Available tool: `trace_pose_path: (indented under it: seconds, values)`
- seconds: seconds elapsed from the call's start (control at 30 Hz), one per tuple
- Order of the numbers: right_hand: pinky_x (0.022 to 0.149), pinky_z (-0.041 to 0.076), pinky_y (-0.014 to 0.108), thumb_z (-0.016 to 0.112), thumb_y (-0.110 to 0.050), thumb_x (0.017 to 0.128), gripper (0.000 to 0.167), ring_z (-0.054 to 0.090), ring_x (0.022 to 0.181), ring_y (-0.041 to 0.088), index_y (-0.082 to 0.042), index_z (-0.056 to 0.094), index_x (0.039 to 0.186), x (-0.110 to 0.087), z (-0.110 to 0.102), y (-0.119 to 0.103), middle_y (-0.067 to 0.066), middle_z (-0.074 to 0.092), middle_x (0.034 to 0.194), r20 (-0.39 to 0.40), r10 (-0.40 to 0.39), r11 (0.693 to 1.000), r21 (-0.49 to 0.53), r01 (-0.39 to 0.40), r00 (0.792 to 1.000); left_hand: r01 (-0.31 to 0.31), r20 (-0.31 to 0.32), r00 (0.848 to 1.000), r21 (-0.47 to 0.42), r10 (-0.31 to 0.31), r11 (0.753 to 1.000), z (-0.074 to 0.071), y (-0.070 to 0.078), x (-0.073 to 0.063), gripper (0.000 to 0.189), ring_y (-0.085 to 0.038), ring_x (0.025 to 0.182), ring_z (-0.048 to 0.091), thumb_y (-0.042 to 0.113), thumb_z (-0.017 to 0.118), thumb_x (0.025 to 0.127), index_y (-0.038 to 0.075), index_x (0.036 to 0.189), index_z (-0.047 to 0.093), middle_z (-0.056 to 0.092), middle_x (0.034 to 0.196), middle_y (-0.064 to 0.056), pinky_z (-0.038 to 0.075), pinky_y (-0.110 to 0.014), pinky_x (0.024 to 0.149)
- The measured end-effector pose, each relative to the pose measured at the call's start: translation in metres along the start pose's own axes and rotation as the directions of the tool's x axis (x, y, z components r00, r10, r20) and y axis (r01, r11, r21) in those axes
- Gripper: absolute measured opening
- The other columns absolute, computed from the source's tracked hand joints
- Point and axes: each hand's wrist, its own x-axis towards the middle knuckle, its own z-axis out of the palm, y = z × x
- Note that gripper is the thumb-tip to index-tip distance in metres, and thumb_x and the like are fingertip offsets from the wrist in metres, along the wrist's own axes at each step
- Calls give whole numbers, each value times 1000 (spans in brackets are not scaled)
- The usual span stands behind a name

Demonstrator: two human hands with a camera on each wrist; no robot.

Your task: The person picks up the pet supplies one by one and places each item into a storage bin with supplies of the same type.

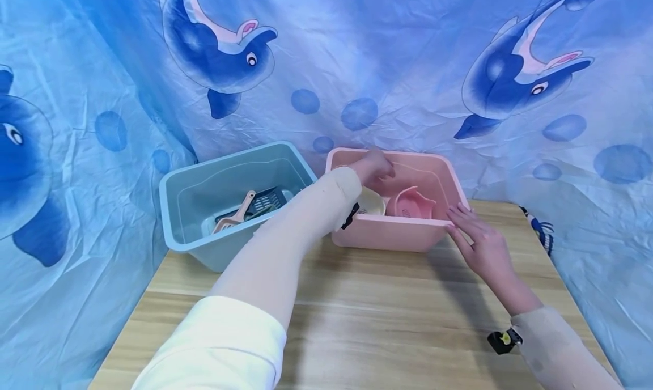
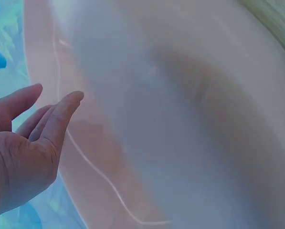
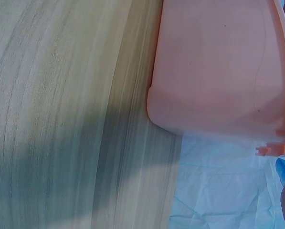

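My left hand (image 1: 376, 164) reaches over the back part of a pink plastic bin (image 1: 393, 235). In the left wrist view that hand (image 2: 35, 143) has its fingers extended and the thumb apart, with nothing between them. Inside the bin sit a pale yellow bowl-like piece (image 1: 371, 202), partly behind the left forearm, and a pink dish with pointed, ear-like edges (image 1: 414, 204). My right hand (image 1: 479, 245) rests with fairly straight fingers on the bin's front right corner. The right wrist view shows the bin's outer wall (image 3: 214, 71), with that hand only at the edge.
Left of the pink bin stands a blue-green bin (image 1: 201, 247), holding a beige slotted scoop (image 1: 237, 213) and a dark green slotted piece (image 1: 269, 202). Both stand on a wooden table (image 1: 367, 316). A dolphin-print curtain (image 1: 398, 67) hangs behind. Dark patterned cloth (image 1: 541, 231) shows at the right edge.
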Motion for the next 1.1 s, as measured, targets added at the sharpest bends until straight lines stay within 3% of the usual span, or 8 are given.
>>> trace_pose_path:
  seconds: [0.1, 0.17, 0.37, 0.6, 0.77, 0.9, 0.97, 1.1]
  values:
    - [102, 53, 60, 86, -4, 85, 54, 68, 128, 38, -9, 73, 137, -1, -2, 1, 15, 72, 136, 7, 9, 1000, -18, -9, 1000, -4, 38, 999, -53, 6, 999, -5, 1, 3, 35, -29, 112, 73, 2, 73, 98, -1, 133, 70, 71, 122, -13, 65, -35, 91]
    - [100, 53, 62, 86, -5, 85, 54, 68, 127, 38, -9, 73, 137, -1, -3, 1, 15, 72, 136, 10, 12, 1000, -26, -12, 1000, -7, 72, 997, -82, 13, 997, -10, 2, 0, 43, -33, 127, 68, 2, 71, 99, -3, 141, 66, 67, 139, -19, 62, -41, 99]
    - [100, 53, 62, 86, -4, 85, 53, 69, 126, 40, -8, 73, 137, -1, -4, 2, 16, 72, 135, 8, 3, 1000, -30, -3, 1000, -22, 145, 989, -32, 26, 999, -37, 11, -25, 46, -33, 136, 61, 9, 68, 104, 0, 148, 60, 62, 149, -17, 62, -37, 98]
    - [102, 53, 60, 85, -3, 85, 52, 70, 124, 41, -7, 73, 136, -2, -2, 1, 17, 72, 133, 0, -13, 999, -32, 13, 1000, -70, 81, 995, 91, 63, 993, -71, 11, -59, 49, -31, 136, 61, 18, 72, 104, 4, 149, 61, 60, 151, -14, 65, -36, 90]
    - [99, 53, 62, 86, -4, 85, 52, 69, 125, 41, -6, 73, 136, -2, -4, 2, 18, 72, 134, 8, -11, 999, -44, 12, 1000, -75, 34, 997, 140, 71, 987, -90, -2, -86, 47, -29, 134, 63, 22, 73, 104, 6, 147, 64, 64, 149, -12, 63, -40, 96]
    - [105, 52, 58, 85, -6, 86, 51, 68, 126, 41, -6, 73, 135, 0, -6, 4, 18, 72, 134, 27, -3, 998, -55, 5, 1000, -135, -6, 990, 313, 144, 940, -101, -20, -107, 44, -27, 124, 67, 25, 70, 105, 5, 145, 67, 70, 140, -13, 62, -39, 99]
    - [106, 52, 58, 85, -6, 86, 49, 69, 125, 42, -4, 74, 134, 1, -7, 5, 19, 72, 134, 43, -6, 998, -58, 9, 999, -161, -22, 982, 407, 186, 899, -105, -32, -115, 35, -26, 103, 69, 25, 69, 105, 2, 131, 75, 76, 113, -12, 61, -35, 88]
    - [99, 55, 65, 86, -6, 84, 49, 69, 124, 45, -1, 74, 132, 6, -10, 6, 22, 72, 133, 89, -24, 998, -64, 30, 996, -129, -65, 979, 534, 193, 835, -114, -55, -133, 38, -31, 113, 69, 29, 67, 106, 3, 133, 73, 76, 119, -13, 60, -42, 97]
